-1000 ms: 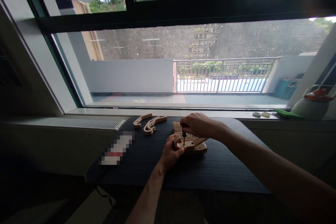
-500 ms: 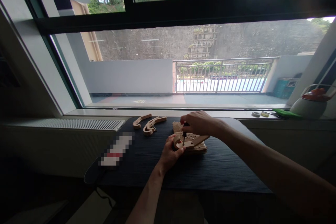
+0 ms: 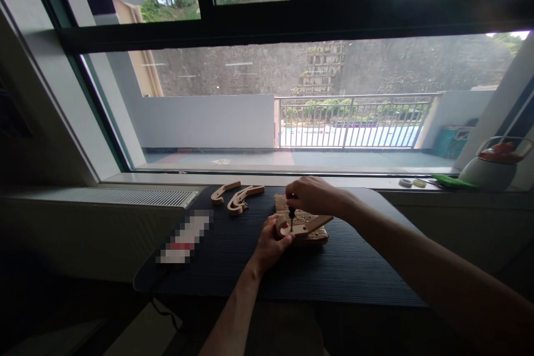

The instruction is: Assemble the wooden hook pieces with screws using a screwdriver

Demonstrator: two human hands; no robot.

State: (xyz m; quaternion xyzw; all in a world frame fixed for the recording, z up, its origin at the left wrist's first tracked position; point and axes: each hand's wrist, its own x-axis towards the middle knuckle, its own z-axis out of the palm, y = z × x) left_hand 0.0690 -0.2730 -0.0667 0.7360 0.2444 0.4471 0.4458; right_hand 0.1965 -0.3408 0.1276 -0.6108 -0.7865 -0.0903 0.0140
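Note:
My left hand (image 3: 271,240) is closed around the curled end of a wooden hook (image 3: 302,230), pressing it down on a piece of corrugated cardboard (image 3: 320,237). My right hand (image 3: 311,194) grips the dark handle of a screwdriver (image 3: 291,219) from above. The screwdriver stands nearly upright, its tip at the hook's flat face beside the curl. Whether a screw sits under the tip is too small to tell. Two more curved wooden hooks (image 3: 236,203) lie to the left, at the table's far side, with small dark bits beside the nearer one.
The dark ribbed table (image 3: 350,272) stands against a windowsill (image 3: 158,178). A blurred-out pale item (image 3: 186,238) lies at its left. On the sill at right are tape rolls (image 3: 405,182), a green item (image 3: 454,182) and a pale kettle (image 3: 490,169). A radiator (image 3: 104,200) is at left.
My right hand has turned slightly around the screwdriver's handle, which now shows a little less. The left hand and the hook have stayed in place.

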